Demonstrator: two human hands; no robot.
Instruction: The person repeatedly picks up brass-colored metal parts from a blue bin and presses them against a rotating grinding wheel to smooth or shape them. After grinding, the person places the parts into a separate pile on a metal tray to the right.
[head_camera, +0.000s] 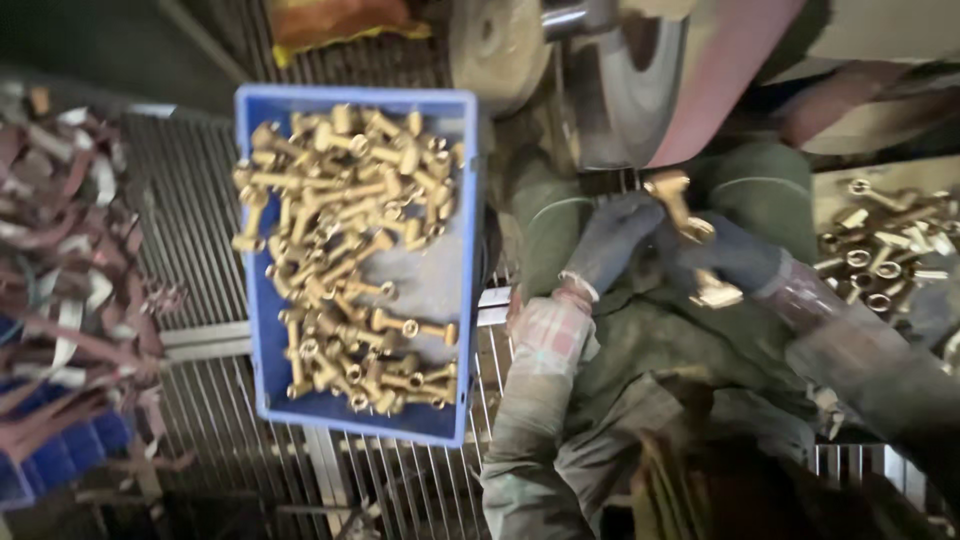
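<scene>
Both gloved hands grip 1 T-shaped brass fitting (688, 225) against the reddish abrasive belt (720, 80) just above the fingertips; this looks like the polishing step, and next calls for turning the piece steadily. The left hand (615, 240) has its fingers curled on the fitting's upper end; the right hand (730, 255) pinches its lower end. Both forearms angle up and inward.

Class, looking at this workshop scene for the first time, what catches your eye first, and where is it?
The blue crate left of centre, heaped with shiny brass fittings. Right of it, the gloved left hand and right hand hold a brass part against the belt of the sanding machine above.
</scene>
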